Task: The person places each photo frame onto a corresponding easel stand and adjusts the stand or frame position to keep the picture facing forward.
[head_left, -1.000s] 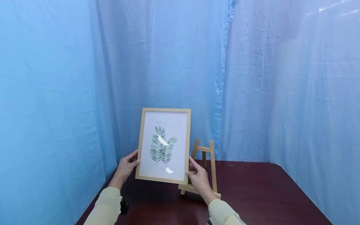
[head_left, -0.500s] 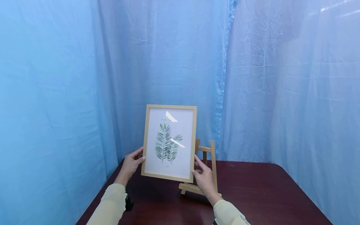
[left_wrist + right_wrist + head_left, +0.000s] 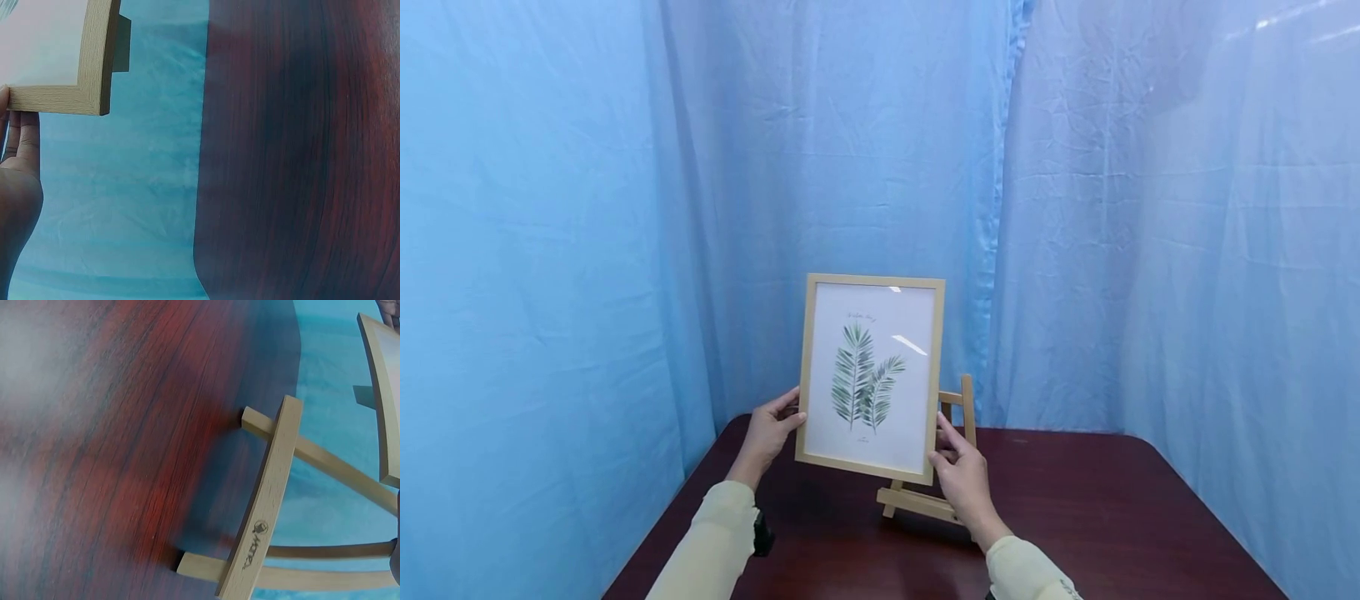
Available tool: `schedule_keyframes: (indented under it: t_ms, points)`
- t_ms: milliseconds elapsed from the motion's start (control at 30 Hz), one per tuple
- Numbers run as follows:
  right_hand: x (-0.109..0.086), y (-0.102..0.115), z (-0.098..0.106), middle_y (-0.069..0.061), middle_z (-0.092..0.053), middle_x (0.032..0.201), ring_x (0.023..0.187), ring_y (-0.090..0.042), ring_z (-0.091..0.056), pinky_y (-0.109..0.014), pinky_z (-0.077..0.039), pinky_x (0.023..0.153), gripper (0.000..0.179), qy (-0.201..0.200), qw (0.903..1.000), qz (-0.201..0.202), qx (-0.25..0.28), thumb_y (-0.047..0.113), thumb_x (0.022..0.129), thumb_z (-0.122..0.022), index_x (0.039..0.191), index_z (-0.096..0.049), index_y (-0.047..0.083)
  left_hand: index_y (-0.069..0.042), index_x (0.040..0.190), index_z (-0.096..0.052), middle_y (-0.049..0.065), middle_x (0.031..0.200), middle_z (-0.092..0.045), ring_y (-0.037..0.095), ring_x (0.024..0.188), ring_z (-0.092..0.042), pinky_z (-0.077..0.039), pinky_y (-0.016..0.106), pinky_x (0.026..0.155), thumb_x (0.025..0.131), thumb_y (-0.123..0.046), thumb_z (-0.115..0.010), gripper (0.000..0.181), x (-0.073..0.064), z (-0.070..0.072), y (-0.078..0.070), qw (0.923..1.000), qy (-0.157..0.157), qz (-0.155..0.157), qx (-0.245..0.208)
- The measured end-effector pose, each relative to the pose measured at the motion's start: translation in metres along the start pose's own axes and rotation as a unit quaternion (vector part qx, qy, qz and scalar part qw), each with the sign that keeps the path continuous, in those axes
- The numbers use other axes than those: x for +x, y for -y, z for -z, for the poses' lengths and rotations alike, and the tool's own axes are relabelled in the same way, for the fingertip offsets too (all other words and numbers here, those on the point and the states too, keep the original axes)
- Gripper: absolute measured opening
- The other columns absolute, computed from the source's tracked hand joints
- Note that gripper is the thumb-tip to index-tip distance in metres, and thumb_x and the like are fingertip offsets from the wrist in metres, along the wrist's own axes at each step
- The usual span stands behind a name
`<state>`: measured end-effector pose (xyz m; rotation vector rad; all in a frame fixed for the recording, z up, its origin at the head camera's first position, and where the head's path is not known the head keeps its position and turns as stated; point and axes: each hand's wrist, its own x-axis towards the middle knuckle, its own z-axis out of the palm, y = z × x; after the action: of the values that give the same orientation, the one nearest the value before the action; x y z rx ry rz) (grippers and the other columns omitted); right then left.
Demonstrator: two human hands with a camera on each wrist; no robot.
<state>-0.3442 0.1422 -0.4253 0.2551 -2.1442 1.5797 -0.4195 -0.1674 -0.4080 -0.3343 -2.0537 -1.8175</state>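
Both hands hold up a picture frame point(image 3: 868, 379) with a pale wood border and a print of two green leaf sprigs. My left hand point(image 3: 767, 437) pinches its left edge, thumb in front and fingers behind. On the right edge, low down, my right hand point(image 3: 964, 477) grips it the same way. Behind the frame's lower right stands a small wooden easel point(image 3: 917, 502), partly hidden by the frame and right hand. In the right wrist view, the easel's ledge point(image 3: 262, 500) carries dark lettering, and the frame point(image 3: 378, 406) hangs above it, slightly tilted. A flap point(image 3: 122, 47) sticks out behind the frame.
The dark red wooden table point(image 3: 1075, 500) carries the easel's feet. Light blue curtains point(image 3: 880, 167) enclose the table at the back and both sides. Ceiling light glints on the frame's glazing.
Both hands have carried the picture frame to the right and slightly up, so it now covers more of the easel. The easel has stayed in place.
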Motion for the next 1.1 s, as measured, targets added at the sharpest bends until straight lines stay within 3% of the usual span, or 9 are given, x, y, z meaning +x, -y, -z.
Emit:
schedule_keyframes:
  t_ms: [333,500,667,800,1000,1100]
  points:
    - [0.000,-0.007,0.018,-0.015,-0.062,0.128,0.105,-0.030,-0.066,-0.031,-0.056,0.080,0.067,-0.013,0.9998,-0.006,-0.017,-0.006,0.090,-0.066,0.149,-0.048,0.021,0.005,0.136,-0.056,0.027,0.125,-0.063,0.022,0.101,-0.064,-0.051,0.017,0.077,0.088,0.012,-0.066,0.050,0.001,-0.019,0.001,0.9998,0.008,-0.014,-0.009]
    - [0.000,-0.010,0.029,-0.015,-0.061,0.131,0.110,-0.030,-0.064,-0.030,-0.055,0.082,0.067,-0.014,0.9996,-0.013,-0.023,-0.005,0.091,-0.065,0.150,-0.046,0.019,0.003,0.136,-0.057,0.025,0.121,-0.065,0.026,0.101,-0.063,-0.052,0.020,0.077,0.087,0.012,-0.067,0.051,-0.001,-0.030,-0.002,0.9999,0.011,-0.006,-0.006]
    - [0.000,-0.013,0.038,-0.015,-0.061,0.130,0.102,-0.027,-0.065,-0.024,-0.053,0.076,0.067,-0.022,0.9990,-0.020,-0.034,-0.004,0.090,-0.066,0.150,-0.046,0.018,0.000,0.136,-0.058,0.023,0.120,-0.066,0.031,0.104,-0.063,-0.053,0.023,0.079,0.087,0.012,-0.067,0.051,-0.002,-0.040,-0.006,0.9998,0.015,0.002,-0.008]
    - [-0.001,-0.016,0.044,-0.017,-0.062,0.128,0.098,-0.028,-0.066,-0.023,-0.054,0.072,0.066,-0.033,0.9988,-0.014,-0.033,-0.006,0.089,-0.066,0.149,-0.048,0.016,0.001,0.136,-0.058,0.023,0.120,-0.066,0.033,0.104,-0.063,-0.053,0.025,0.080,0.087,0.012,-0.067,0.051,-0.003,-0.046,-0.007,0.9996,0.023,-0.005,-0.014]
    - [-0.002,-0.021,0.053,-0.018,-0.062,0.128,0.103,-0.033,-0.067,-0.026,-0.056,0.076,0.067,-0.032,0.9989,-0.012,-0.033,-0.007,0.089,-0.067,0.149,-0.048,0.016,0.002,0.136,-0.058,0.024,0.118,-0.066,0.029,0.100,-0.064,-0.053,0.023,0.079,0.087,0.012,-0.067,0.051,-0.003,-0.055,-0.004,0.9991,0.032,-0.018,-0.023]
    - [-0.002,-0.023,0.049,-0.019,-0.062,0.128,0.102,-0.033,-0.068,-0.026,-0.056,0.076,0.067,-0.045,0.9978,-0.014,-0.046,-0.006,0.089,-0.067,0.149,-0.048,0.017,0.003,0.136,-0.057,0.025,0.117,-0.066,0.029,0.099,-0.064,-0.054,0.024,0.078,0.087,0.012,-0.067,0.051,0.002,-0.055,0.001,0.9983,0.044,-0.023,-0.031]
